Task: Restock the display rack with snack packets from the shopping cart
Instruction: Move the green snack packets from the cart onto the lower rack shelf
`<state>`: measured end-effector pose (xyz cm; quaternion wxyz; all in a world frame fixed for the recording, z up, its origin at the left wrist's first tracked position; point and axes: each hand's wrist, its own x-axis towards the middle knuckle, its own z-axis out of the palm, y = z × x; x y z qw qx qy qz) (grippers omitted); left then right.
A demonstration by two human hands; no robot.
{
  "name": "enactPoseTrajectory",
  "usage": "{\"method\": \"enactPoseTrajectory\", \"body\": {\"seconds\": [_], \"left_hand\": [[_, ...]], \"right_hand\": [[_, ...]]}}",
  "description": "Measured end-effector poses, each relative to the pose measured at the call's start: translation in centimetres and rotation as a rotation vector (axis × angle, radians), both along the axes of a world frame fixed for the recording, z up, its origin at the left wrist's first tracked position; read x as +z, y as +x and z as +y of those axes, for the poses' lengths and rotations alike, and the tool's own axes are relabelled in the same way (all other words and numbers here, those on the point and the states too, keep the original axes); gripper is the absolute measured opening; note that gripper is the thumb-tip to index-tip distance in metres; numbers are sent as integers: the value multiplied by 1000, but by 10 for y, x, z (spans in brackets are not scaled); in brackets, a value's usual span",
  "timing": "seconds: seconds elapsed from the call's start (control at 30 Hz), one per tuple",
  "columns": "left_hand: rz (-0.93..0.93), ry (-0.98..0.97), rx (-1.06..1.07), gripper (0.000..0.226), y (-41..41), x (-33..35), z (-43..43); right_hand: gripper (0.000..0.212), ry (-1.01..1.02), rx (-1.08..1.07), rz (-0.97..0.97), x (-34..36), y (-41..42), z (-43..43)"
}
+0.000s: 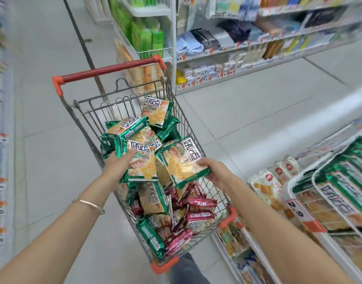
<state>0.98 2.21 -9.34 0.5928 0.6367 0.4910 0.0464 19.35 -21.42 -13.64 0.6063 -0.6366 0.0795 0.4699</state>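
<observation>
A wire shopping cart (182, 117) with a red handle stands in front of me, heaped with green snack packets and, at its near end, red ones (199, 219). My left hand (116, 166) grips a green packet (143, 162) above the heap. My right hand (216, 171) holds another green packet (183, 160) by its near edge, lifted over the cart's right side. The display rack (299, 185) is at lower right, its white wire baskets filled with the same green packets (344, 177).
White packets (268, 185) lie on a rack tier left of the baskets, with a price tag (297, 210) on the basket front. Store shelves (247, 46) with goods stand beyond the cart. Another shelf edge runs down the far left. Grey tiled floor surrounds the cart.
</observation>
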Motion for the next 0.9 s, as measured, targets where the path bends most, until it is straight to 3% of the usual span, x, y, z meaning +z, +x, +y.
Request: {"method": "enactPoseTrajectory", "body": {"seconds": [0.1, 0.23, 0.33, 0.37, 0.57, 0.6, 0.67, 0.7, 0.77, 0.8, 0.83, 0.9], "left_hand": [[19, 6, -78, 100, 0, 16, -16], [-9, -272, -276, 106, -5, 43, -40], [-66, -404, -346, 137, -4, 48, -54], [-86, -444, -381, 138, -2, 52, -61], [-88, -669, -757, 115, 12, 76, -134], [-85, -632, -820, 102, 17, 74, -150], [-86, -601, -881, 51, 25, 75, -185], [-68, -627, -916, 39, 28, 78, -203], [-76, -684, -970, 47, 36, 80, -236], [-77, -692, -996, 50, 41, 84, -253], [-85, -686, -1022, 50, 46, 86, -269], [-68, -654, -1058, 52, 56, 89, -306]], "right_hand": [[25, 121, 2, -144, 49, -5, -25], [37, 144, 91, -126, 82, -35, -42], [38, 248, -82, -15, 91, -71, -47], [37, 249, -145, -19, 92, -82, -48], [60, 104, -485, -94, 103, -132, -106], [64, 70, -523, -107, 111, -139, -123], [77, -51, -589, -152, 121, -146, -157], [87, -91, -625, -162, 128, -149, -173], [120, -134, -659, -139, 131, -150, -209], [124, -142, -657, -151, 131, -151, -229], [111, -130, -662, -151, 134, -156, -247], [65, -83, -661, -159, 140, -166, -283]]}}
